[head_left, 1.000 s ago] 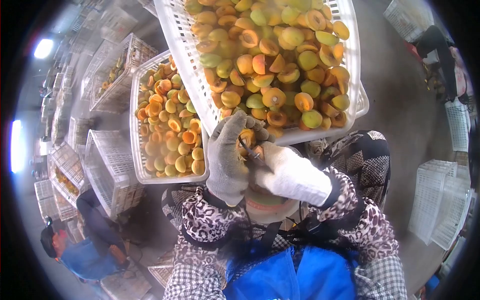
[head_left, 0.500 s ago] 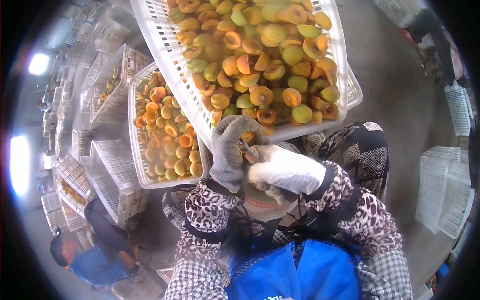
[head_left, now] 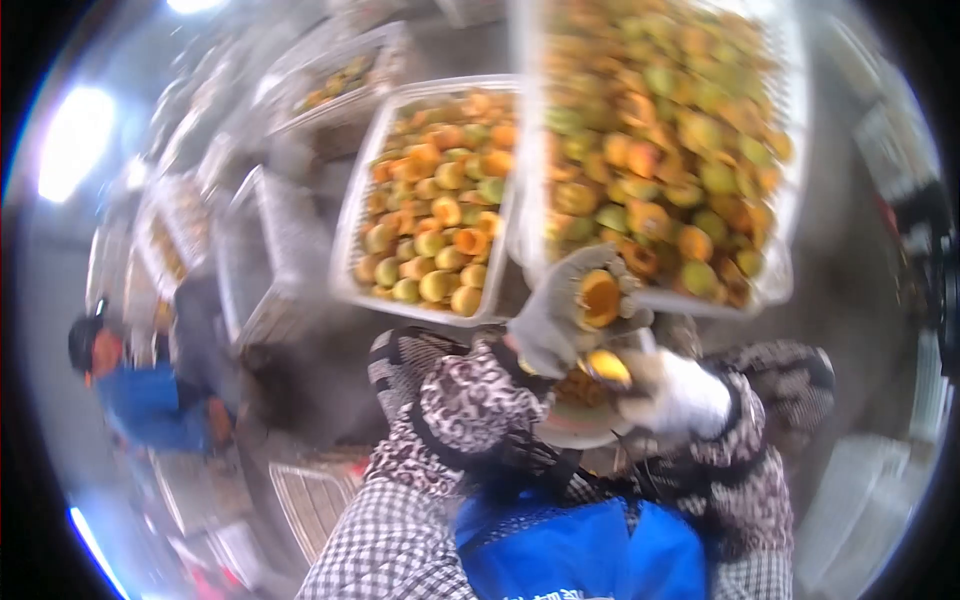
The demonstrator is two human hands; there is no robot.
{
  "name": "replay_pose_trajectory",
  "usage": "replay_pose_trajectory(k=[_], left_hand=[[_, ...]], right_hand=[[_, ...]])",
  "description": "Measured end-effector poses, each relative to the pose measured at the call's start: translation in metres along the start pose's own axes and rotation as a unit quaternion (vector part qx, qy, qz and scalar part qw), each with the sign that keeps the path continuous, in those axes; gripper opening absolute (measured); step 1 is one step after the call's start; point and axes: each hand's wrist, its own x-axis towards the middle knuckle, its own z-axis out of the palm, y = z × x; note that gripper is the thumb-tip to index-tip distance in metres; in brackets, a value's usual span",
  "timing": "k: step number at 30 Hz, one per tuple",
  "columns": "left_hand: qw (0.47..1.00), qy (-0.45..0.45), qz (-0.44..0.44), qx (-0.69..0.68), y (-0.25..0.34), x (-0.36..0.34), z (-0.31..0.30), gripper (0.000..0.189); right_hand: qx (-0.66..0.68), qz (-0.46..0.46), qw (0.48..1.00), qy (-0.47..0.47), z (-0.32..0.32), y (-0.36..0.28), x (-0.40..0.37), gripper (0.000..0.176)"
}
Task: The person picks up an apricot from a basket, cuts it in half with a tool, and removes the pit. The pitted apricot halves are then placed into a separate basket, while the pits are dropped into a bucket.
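My left hand (head_left: 548, 318), in a grey glove, holds an apricot half (head_left: 600, 298) with its hollow cut face up. My right hand (head_left: 690, 398), in a white glove, is closed just below and to the right. At its fingertips shows a yellow-orange piece (head_left: 607, 368), smeared by motion. The small metal-tipped tool seen in this hand earlier is mostly hidden now. Beneath both hands, between my knees, stands a white tub (head_left: 572, 438) with brownish bits inside. Directly ahead is a large white crate (head_left: 785, 275) heaped with apricot halves.
A second white crate (head_left: 345, 262) of apricot halves stands to the left of it. More crates (head_left: 275, 285) are stacked farther left, and a pale crate (head_left: 870, 490) is at the lower right. A person in blue (head_left: 155, 405) sits at the left.
The view has swung left, blurring things. My hands have moved apart; the apricot half now lies open in the left hand, and the right hand has drawn back from it with a yellow-orange piece.
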Motion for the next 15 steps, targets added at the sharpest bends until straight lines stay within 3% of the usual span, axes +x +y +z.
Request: replay_pose_trajectory(k=[1, 2, 3, 4, 5, 6, 7, 10, 11, 12, 13, 15], left_hand=[[0.988, -0.036, 0.080, 0.128, 0.007, -0.001, -0.021, 0.013], [0.990, -0.001, 0.090, 0.108, 0.014, -0.006, -0.031, 0.017], [0.990, 0.034, 0.101, 0.089, 0.022, -0.010, -0.041, 0.022], [0.989, 0.069, 0.114, 0.070, 0.030, -0.013, -0.051, 0.027], [0.883, 0.077, 0.230, 0.403, 0.045, -0.018, -0.076, 0.029], [0.790, 0.112, 0.237, 0.555, 0.066, -0.032, -0.084, 0.032], [0.671, 0.152, 0.237, 0.686, 0.086, -0.046, -0.091, 0.035], [0.600, 0.298, 0.274, 0.690, 0.176, -0.053, -0.198, 0.031], [0.571, 0.357, 0.284, 0.682, 0.201, -0.052, -0.229, 0.030], [0.561, 0.448, 0.218, 0.661, 0.218, -0.058, -0.218, 0.031], [0.563, 0.444, 0.214, 0.663, 0.233, -0.057, -0.238, 0.031], [0.507, 0.488, 0.258, 0.662, 0.250, -0.047, -0.262, 0.033]], right_hand=[[-0.085, 0.230, 0.968, -0.055, -0.002, -0.029, 0.002, 0.041], [-0.163, 0.128, 0.978, 0.025, 0.019, 0.023, -0.010, 0.033], [-0.349, 0.156, 0.924, -0.018, 0.035, 0.048, -0.012, 0.029], [-0.381, -0.028, 0.920, -0.087, 0.044, 0.088, -0.019, 0.030], [-0.464, 0.009, 0.874, -0.145, 0.056, 0.123, -0.037, 0.031], [-0.346, 0.239, 0.888, -0.186, 0.046, 0.080, -0.019, 0.034], [-0.316, 0.226, 0.910, -0.145, 0.045, 0.072, -0.017, 0.035], [-0.256, 0.179, 0.947, -0.069, 0.049, 0.084, -0.005, 0.035], [-0.289, 0.218, 0.929, -0.071, 0.049, 0.080, 0.001, 0.033], [-0.323, 0.259, 0.907, -0.073, 0.048, 0.073, 0.003, 0.032], [-0.320, 0.265, 0.907, -0.072, 0.049, 0.068, 0.005, 0.032], [-0.393, 0.242, 0.880, -0.108, 0.048, 0.059, 0.011, 0.033]])
